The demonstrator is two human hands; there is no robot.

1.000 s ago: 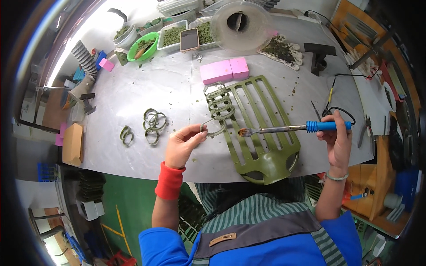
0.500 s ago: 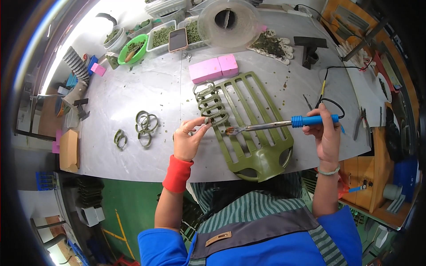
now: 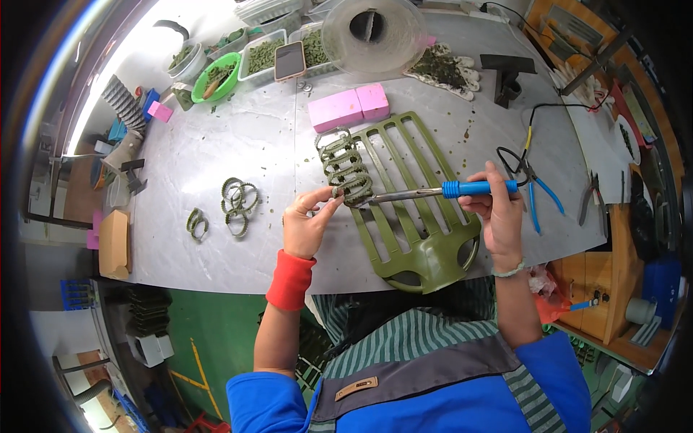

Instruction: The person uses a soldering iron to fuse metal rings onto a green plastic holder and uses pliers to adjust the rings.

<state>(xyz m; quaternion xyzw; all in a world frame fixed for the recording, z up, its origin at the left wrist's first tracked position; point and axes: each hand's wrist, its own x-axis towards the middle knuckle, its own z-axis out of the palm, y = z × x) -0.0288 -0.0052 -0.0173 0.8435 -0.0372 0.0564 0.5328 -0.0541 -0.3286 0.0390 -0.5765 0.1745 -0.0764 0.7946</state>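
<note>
A green slatted plastic rack (image 3: 433, 263) lies on the table in front of me. Along its left slat stands a row of green toothed oval rings (image 3: 348, 169). My left hand (image 3: 306, 225) pinches a small green piece (image 3: 337, 192) by the nearest ring; fingertips partly cover it. Wrapped round the blue handle of a soldering iron (image 3: 455, 189) are the fingers of my right hand (image 3: 500, 225). The iron's metal tip reaches left to the slat below the nearest ring, close to my left fingertips. Loose green rings (image 3: 237, 208) lie to the left, with a smaller group (image 3: 195, 224) beside them.
Pink blocks (image 3: 349, 108) sit just beyond the rack. Farther back are a phone (image 3: 289, 60), tubs of green pieces (image 3: 260, 58), a green basket (image 3: 217, 76) and a clear round container (image 3: 339, 36). Blue-handled pliers (image 3: 534, 195) and a cable lie at right.
My right hand has moved left with the soldering iron, bringing its tip from over the rack's slats to the nearest ring. The blue-handled pliers now show. My left hand stays nearly still.
</note>
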